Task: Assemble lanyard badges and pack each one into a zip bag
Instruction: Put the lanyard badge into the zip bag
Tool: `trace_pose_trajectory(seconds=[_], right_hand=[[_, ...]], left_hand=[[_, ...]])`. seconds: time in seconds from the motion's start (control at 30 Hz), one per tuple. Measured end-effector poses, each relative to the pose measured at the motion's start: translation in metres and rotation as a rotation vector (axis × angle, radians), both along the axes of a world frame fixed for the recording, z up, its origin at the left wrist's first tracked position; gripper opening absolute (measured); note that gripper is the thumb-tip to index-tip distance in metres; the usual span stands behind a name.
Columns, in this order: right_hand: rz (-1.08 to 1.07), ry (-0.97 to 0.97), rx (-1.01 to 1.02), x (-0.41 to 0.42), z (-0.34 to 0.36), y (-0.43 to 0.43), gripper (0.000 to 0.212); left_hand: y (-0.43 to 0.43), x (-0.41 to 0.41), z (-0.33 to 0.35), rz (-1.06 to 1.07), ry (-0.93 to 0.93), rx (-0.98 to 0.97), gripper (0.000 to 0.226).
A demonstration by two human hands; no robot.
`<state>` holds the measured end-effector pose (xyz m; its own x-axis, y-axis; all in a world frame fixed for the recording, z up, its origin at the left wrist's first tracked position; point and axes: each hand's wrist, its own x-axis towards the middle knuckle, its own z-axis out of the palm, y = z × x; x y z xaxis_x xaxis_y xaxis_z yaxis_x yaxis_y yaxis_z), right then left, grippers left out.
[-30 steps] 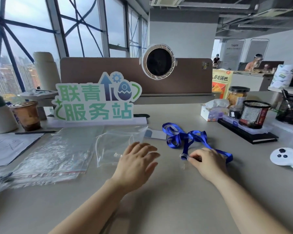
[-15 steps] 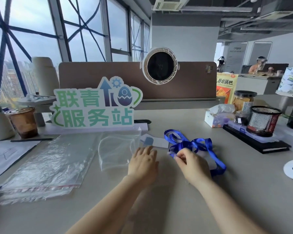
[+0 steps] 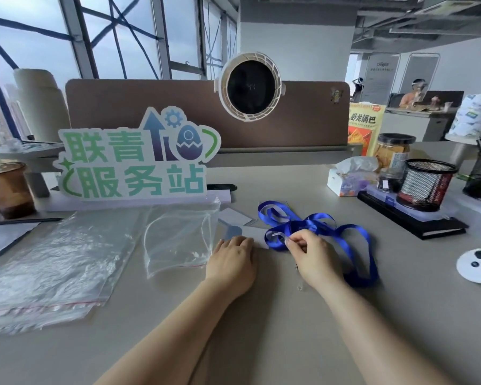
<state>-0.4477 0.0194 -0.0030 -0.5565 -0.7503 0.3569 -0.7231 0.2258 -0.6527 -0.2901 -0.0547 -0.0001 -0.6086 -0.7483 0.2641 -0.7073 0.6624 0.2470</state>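
Grey desk (image 3: pixel 261 343) is left open along the near edge. A white card (image 3: pixel 257 234) is touched by the straight fingers of the left hand (image 3: pixel 231 262); the blue lanyard (image 3: pixel 356 237) beside it is pinched by the right hand (image 3: pixel 314 259). A clear zip bag (image 3: pixel 175 240) is laid just left; a far-right jar (image 3: pixel 393 151) is filled with something yellowish.

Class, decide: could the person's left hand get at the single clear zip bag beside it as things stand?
Probably yes. The left hand lies flat, gripping nothing. The zip bag lies right beside it on the desk, and nothing stands between them.
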Motion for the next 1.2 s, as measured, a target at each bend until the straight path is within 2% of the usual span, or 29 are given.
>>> trace_pose_trajectory(seconds=[0.17,0.23,0.37,0.43,0.57,0.67,0.8,1.0,1.2], right_hand=[[0.066,0.068,-0.002,0.011,0.006,0.007,0.015],[0.126,0.103,-0.041,0.019,0.008,0.014,0.013],[0.148,0.239,-0.013,0.031,0.003,0.027,0.015],[0.103,0.295,0.023,0.033,0.002,0.025,0.018],[0.063,0.326,-0.018,0.035,0.001,0.023,0.017],[0.081,0.339,-0.009,0.034,-0.001,0.023,0.018],[0.112,0.350,-0.001,0.036,-0.001,0.022,0.018],[0.165,0.338,0.022,0.037,0.001,0.025,0.021],[0.239,0.271,-0.148,0.040,0.005,0.028,0.011]], left_hand=[[0.026,0.041,-0.005,-0.069,0.103,-0.099,0.030],[0.028,0.048,-0.004,-0.060,0.183,-0.059,0.030],[0.025,0.052,0.006,-0.058,0.371,0.073,0.046],[0.022,0.054,0.009,-0.036,0.310,0.070,0.049],[0.024,0.056,0.006,0.001,-0.011,0.078,0.055],[0.030,0.056,0.007,0.018,-0.112,0.106,0.060],[0.030,0.055,0.011,0.039,-0.113,0.090,0.061],[0.032,0.056,0.015,0.071,-0.066,0.172,0.069],[0.036,0.055,0.015,0.169,0.050,0.253,0.078]])
